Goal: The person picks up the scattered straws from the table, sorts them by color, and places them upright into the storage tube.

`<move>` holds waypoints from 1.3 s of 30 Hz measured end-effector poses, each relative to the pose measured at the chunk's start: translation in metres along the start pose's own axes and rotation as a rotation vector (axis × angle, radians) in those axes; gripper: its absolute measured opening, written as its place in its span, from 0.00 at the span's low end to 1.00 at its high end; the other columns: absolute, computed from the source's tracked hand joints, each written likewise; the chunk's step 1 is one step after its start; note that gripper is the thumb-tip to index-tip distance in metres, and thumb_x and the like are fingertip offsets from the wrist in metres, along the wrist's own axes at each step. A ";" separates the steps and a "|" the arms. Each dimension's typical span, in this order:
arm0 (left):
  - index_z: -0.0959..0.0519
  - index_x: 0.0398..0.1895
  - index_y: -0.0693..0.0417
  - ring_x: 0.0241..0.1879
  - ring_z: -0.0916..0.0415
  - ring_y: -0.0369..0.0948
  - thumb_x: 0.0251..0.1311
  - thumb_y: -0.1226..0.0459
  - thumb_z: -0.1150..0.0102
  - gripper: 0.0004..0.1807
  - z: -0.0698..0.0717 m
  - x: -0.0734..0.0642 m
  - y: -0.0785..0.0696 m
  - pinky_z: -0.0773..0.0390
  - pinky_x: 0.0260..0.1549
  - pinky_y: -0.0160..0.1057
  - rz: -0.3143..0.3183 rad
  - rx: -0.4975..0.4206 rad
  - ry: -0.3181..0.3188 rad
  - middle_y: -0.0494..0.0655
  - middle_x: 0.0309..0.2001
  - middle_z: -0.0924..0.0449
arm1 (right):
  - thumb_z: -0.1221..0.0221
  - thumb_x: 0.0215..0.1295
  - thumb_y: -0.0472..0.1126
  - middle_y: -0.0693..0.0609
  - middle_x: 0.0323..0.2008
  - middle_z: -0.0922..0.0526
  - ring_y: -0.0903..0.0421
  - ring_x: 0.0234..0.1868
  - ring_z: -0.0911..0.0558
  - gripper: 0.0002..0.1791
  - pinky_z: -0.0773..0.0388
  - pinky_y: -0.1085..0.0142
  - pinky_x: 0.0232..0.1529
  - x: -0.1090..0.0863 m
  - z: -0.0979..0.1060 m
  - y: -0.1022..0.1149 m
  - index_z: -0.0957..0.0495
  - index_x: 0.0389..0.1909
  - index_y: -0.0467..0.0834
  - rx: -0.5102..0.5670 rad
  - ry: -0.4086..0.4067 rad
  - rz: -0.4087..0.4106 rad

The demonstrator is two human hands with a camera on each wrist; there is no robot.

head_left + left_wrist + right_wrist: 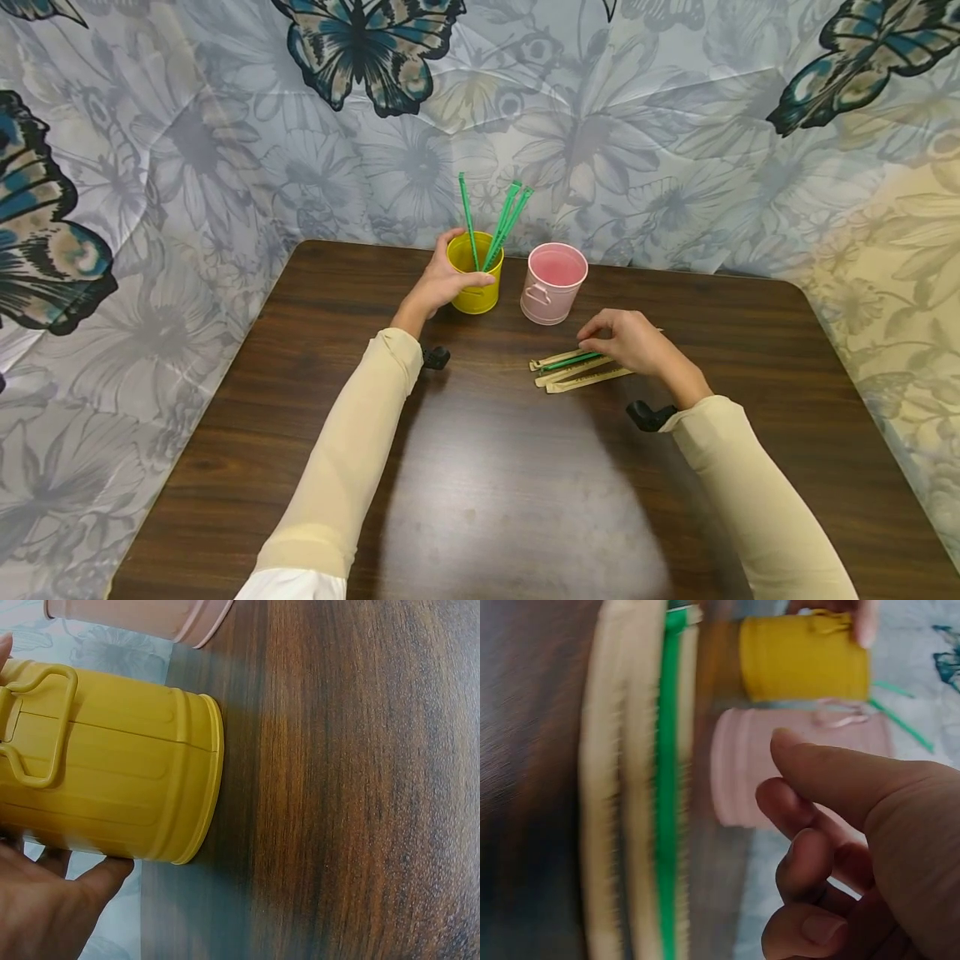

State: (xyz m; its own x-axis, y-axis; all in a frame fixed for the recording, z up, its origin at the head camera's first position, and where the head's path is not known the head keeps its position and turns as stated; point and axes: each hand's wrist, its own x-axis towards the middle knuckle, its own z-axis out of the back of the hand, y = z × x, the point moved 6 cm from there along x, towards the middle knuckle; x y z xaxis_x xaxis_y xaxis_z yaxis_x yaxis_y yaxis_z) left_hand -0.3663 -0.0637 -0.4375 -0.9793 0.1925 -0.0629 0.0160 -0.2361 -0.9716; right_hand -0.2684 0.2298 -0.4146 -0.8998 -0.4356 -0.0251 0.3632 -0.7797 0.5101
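Note:
A small yellow metal bucket (468, 302) stands near the table's back edge, with several green wrapped straws (507, 225) leaning in it. My left hand (437, 282) holds this bucket round its side, thumb across the front; the left wrist view shows fingers (105, 881) against its wall. Close over a small pile on the table, my right hand (628, 340) has loosely bent fingers, with nothing between thumb and fingertips in the right wrist view. The pile is several tan paper-wrapped straws (588, 381) with one green straw (667, 795) among them, partly covered by the hand.
A pink bucket (546, 298) stands right of the yellow one, just behind the straw pile, and no straws show in it. Behind the dark wooden table (517, 500) hangs a butterfly-print cloth (420, 167).

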 end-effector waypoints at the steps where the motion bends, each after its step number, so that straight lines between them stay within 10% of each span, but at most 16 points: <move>1: 0.49 0.77 0.32 0.77 0.47 0.52 0.48 0.54 0.20 0.57 0.000 0.000 0.000 0.42 0.77 0.56 0.000 0.001 -0.001 0.52 0.79 0.49 | 0.32 0.65 0.39 0.49 0.40 0.11 0.54 0.41 0.17 0.06 0.23 0.63 0.42 -0.001 -0.003 -0.004 0.12 0.41 0.44 -0.004 0.002 -0.002; 39: 0.49 0.77 0.34 0.75 0.45 0.52 0.48 0.56 0.20 0.57 0.000 -0.001 -0.001 0.42 0.76 0.55 -0.001 -0.024 -0.004 0.53 0.78 0.48 | 0.34 0.67 0.35 0.48 0.41 0.18 0.51 0.41 0.18 0.03 0.21 0.55 0.45 -0.005 -0.025 -0.016 0.17 0.40 0.43 -0.113 0.057 0.111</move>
State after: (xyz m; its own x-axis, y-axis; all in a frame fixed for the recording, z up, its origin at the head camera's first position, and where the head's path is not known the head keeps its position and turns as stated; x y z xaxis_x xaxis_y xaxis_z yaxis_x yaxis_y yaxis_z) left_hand -0.3654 -0.0637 -0.4367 -0.9800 0.1891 -0.0615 0.0202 -0.2129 -0.9769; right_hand -0.2633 0.2333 -0.4440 -0.8385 -0.5443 -0.0248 0.4872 -0.7695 0.4129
